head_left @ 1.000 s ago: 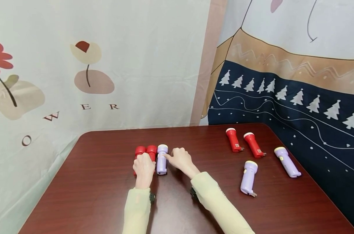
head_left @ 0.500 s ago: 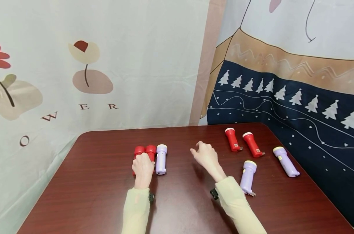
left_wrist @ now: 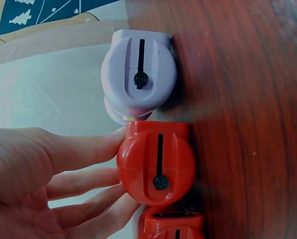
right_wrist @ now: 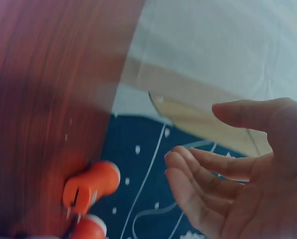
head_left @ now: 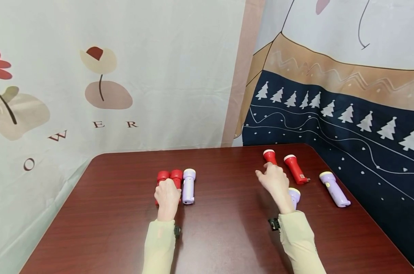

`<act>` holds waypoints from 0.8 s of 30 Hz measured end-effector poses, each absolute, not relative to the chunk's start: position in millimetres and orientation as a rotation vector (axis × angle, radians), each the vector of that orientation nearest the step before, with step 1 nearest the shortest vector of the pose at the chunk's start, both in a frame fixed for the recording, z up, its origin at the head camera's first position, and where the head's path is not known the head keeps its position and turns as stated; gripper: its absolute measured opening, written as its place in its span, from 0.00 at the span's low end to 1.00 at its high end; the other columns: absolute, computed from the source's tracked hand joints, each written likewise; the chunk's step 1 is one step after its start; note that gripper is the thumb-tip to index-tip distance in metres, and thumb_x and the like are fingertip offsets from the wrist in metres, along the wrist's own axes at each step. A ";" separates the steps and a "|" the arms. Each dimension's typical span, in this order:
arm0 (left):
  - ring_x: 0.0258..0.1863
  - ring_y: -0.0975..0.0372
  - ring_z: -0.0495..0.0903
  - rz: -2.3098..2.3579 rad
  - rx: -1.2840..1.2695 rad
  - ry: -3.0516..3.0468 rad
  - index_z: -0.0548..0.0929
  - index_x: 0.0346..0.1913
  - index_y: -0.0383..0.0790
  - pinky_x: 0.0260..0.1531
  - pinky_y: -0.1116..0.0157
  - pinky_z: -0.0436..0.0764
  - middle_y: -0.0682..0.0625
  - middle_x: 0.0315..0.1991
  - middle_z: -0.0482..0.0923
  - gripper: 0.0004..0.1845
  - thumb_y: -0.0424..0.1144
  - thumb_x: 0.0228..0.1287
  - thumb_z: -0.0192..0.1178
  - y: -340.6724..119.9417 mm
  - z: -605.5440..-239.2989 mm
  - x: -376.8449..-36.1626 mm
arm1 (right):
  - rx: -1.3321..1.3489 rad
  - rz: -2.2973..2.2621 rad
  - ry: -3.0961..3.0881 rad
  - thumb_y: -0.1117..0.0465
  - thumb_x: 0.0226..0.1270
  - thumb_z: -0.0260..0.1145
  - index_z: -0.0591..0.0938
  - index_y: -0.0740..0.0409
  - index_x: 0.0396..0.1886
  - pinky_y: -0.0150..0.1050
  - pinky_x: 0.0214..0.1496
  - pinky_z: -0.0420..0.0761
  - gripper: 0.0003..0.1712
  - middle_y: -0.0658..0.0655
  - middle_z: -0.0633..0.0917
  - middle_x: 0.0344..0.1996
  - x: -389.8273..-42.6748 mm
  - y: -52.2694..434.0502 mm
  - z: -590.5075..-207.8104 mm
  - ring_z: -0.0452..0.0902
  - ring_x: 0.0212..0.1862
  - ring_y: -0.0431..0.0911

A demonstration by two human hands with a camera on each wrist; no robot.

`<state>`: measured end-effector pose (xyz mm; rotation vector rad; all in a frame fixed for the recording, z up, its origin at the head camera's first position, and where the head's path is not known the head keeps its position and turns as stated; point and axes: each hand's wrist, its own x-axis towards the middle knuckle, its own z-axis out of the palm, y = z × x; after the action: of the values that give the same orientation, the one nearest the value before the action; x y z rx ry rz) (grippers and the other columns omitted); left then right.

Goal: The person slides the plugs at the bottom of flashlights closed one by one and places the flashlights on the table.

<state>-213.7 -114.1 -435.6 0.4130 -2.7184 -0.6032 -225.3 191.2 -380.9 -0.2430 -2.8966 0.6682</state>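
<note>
My left hand (head_left: 167,194) is at a row of flashlights on the left half of the table. In the left wrist view its thumb and fingers hold the middle red flashlight (left_wrist: 156,159). The other red flashlight (left_wrist: 173,224) lies against it on one side, and a purple flashlight (left_wrist: 138,74) lies close on the other. My right hand (head_left: 275,180) hovers above a red flashlight (head_left: 270,155) at the back right, partly covering it. The right wrist view has that hand's fingers (right_wrist: 208,184) loosely bent, thumb apart, nothing between them.
Another red flashlight (head_left: 295,170) with prongs showing lies right of my right hand. One purple flashlight (head_left: 294,196) is partly hidden behind the right wrist, and another purple flashlight (head_left: 335,190) lies near the right edge of the brown table (head_left: 227,236). Printed curtains (head_left: 176,95) hang behind.
My right hand has moved right, from beside the purple flashlight in the row to above the red flashlight at the back right. The left hand has stayed at the row.
</note>
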 end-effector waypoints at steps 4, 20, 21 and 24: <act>0.26 0.38 0.80 -0.607 0.411 -2.715 0.81 0.27 0.25 0.24 0.48 0.80 0.30 0.26 0.79 0.11 0.34 0.48 0.67 -114.7 -435.5 -213.6 | -0.317 0.659 -2.916 0.49 0.62 0.60 0.77 0.65 0.46 0.51 0.27 0.76 0.23 0.68 0.82 0.33 -220.2 208.5 -378.8 0.78 0.29 0.60; 0.26 0.38 0.80 -0.597 0.392 -2.724 0.80 0.26 0.26 0.24 0.48 0.80 0.29 0.26 0.79 0.11 0.34 0.48 0.68 -115.7 -435.0 -214.0 | -0.560 0.780 -2.993 0.47 0.63 0.58 0.76 0.68 0.41 0.49 0.29 0.71 0.25 0.68 0.76 0.29 -200.6 251.6 -380.3 0.74 0.31 0.60; 0.26 0.38 0.80 -0.598 0.391 -2.724 0.80 0.26 0.26 0.24 0.48 0.80 0.29 0.26 0.79 0.11 0.34 0.49 0.68 -115.7 -435.1 -214.2 | -0.573 0.783 -2.997 0.46 0.63 0.58 0.76 0.69 0.41 0.49 0.30 0.71 0.26 0.69 0.77 0.29 -199.7 253.2 -380.8 0.74 0.31 0.60; 0.26 0.38 0.80 -0.604 0.390 -2.724 0.80 0.25 0.27 0.24 0.48 0.80 0.29 0.26 0.79 0.11 0.34 0.48 0.68 -115.7 -435.0 -214.0 | -0.597 0.769 -3.014 0.46 0.63 0.57 0.76 0.72 0.43 0.51 0.31 0.72 0.29 0.72 0.76 0.33 -198.1 257.8 -382.8 0.74 0.34 0.62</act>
<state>-214.0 -115.7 -435.0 0.3898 -2.7244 -0.6040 -198.1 257.8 -382.8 -0.5966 -3.0142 0.7687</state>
